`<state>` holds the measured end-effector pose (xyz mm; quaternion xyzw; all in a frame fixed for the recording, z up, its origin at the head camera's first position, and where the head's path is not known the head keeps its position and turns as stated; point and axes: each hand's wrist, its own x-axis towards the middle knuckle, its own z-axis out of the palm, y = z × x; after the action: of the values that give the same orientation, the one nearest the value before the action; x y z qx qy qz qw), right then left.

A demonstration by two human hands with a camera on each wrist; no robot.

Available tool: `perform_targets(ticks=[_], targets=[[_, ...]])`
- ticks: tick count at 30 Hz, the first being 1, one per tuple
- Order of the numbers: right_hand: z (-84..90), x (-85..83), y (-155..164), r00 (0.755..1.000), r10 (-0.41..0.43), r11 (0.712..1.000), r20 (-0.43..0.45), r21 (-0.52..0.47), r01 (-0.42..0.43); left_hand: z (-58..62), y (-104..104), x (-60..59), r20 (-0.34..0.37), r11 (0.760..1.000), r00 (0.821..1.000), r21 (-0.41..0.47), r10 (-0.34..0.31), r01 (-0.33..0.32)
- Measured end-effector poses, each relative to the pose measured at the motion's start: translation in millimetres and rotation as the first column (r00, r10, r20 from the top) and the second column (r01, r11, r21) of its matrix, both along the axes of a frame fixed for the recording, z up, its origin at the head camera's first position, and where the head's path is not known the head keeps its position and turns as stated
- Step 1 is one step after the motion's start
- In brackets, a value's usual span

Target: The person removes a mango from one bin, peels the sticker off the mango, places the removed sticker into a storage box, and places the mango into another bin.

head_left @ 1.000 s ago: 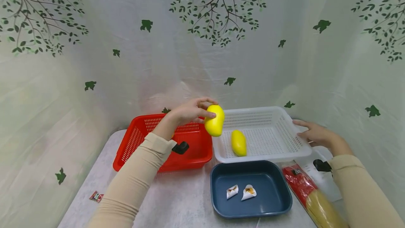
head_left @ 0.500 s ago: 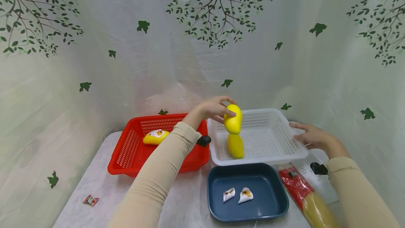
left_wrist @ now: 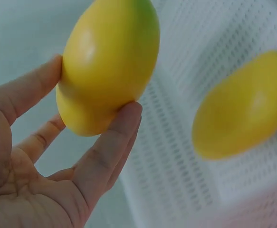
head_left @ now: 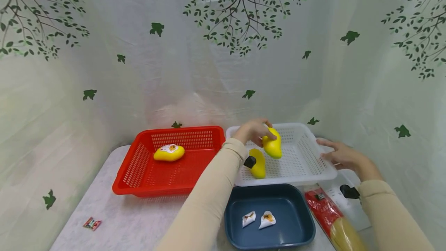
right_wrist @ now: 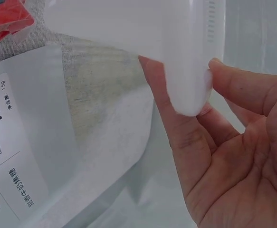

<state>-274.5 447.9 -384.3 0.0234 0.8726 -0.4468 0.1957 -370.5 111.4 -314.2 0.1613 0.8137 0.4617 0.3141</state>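
in the head view the left hand (head_left: 253,131) holds a yellow mango (head_left: 272,146) above the inside of the white basket (head_left: 313,154), its fingers curled round the fruit's top end; a second mango (head_left: 258,164) lies on the basket floor just beside it, toward the near left corner. the right hand (head_left: 340,155) rests on the basket's right rim, fingers stretched along it. the white basket stands at the far right of the table (head_left: 146,220), touching or nearly touching the red basket (head_left: 139,169) on its left, where a labelled mango (head_left: 169,153) lies near the far wall. a blue tray (head_left: 299,224) sits at the near edge in front of the white basket with two small white wrappers (head_left: 259,219) in it. a red and yellow packet (head_left: 334,224) lies by the table's right edge, and a small candy (head_left: 92,223) lies alone near the left edge. in the left wrist view the fingers (left_wrist: 114,137) and thumb pinch the held mango (left_wrist: 107,66) from both sides, with the other mango (left_wrist: 243,104) blurred on the white mesh behind. in the right wrist view the fingers (right_wrist: 176,123) and thumb lightly pinch the basket's rounded rim (right_wrist: 190,57), above a white printed bag (right_wrist: 14,166) on the table.
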Motion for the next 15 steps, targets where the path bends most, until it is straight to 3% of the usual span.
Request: perform_targets(ticks=[7, 15], targets=[[-3.8, 1.9, 4.0, 1.0, -0.002, 1.0, -0.001, 0.013, 0.002, -23.3, 33.7, 10.9, 0.001, 1.0, 1.0, -0.021, 0.018, -0.018], [-6.1, -4.3, 5.9, 1.0, -0.012, 1.0, -0.006, 0.025, 0.012, -39.0, 45.0, 12.1, 0.013, 0.994, 0.996, -0.068, 0.087, -0.086]])
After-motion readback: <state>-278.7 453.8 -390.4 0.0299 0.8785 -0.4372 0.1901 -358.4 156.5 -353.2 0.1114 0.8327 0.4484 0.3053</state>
